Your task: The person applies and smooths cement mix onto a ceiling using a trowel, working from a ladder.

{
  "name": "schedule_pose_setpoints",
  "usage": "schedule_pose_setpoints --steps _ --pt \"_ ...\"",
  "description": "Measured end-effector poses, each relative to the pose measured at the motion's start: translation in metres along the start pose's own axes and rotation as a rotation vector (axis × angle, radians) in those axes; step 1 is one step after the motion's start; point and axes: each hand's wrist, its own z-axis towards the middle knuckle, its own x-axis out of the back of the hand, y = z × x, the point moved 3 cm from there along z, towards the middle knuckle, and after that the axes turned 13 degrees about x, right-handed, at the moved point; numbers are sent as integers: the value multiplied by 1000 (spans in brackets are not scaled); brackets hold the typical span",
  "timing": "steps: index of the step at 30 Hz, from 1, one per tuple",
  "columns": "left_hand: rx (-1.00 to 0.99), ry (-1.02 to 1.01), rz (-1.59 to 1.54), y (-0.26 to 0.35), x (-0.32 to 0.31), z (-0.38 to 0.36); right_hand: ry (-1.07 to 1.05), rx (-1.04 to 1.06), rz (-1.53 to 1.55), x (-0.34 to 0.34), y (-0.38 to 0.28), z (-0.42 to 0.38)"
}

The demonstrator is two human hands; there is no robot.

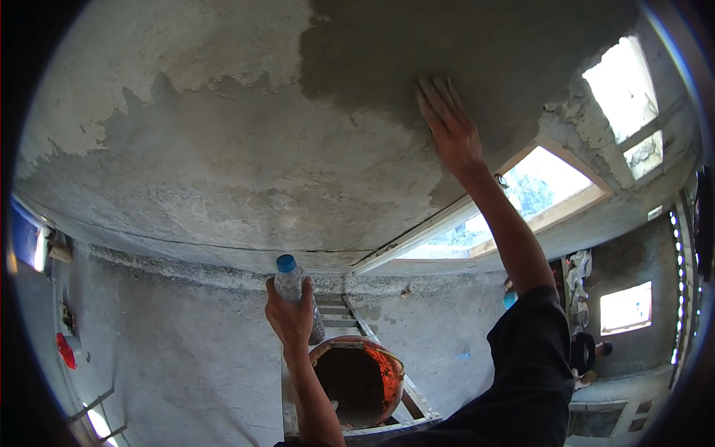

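Note:
My left hand (290, 316) is wrapped around a clear plastic bottle (289, 279) with a blue cap, held upright. My right hand (449, 127) lies flat with fingers stretched out against the plastered wall (223, 141), at the lower edge of a darker, wet-looking patch (417, 45). Below the bottle, an orange-red bucket (389, 384) with a wire handle holds a dark mix; its contents are in shadow.
The bucket stands on a metal scaffold or ladder frame (421, 406). To the right of the wall patch is a framed window opening (547, 182). A person (585, 354) is far off at lower right. A red object (65, 350) lies at far left.

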Motion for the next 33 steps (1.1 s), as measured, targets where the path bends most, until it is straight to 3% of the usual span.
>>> schedule_pose_setpoints --steps 4,10,12,18,22,29,33 --pt "15 11 4 -3 1 4 -203 39 136 -14 -34 -79" --pt "-38 4 45 -2 -4 0 42 -9 134 21 -2 -15" --pt "-29 -7 34 -1 -3 0 108 -46 -20 27 13 9" --pt "-29 16 33 -1 1 2 -40 -50 52 -29 -33 -45" --pt "-38 56 24 -6 2 4 -79 -64 176 -14 -68 -49" --pt "-25 0 34 -2 -3 1 121 -182 -33 15 2 12" --pt "-17 1 38 0 -2 1 -43 -85 97 -49 -44 -43"
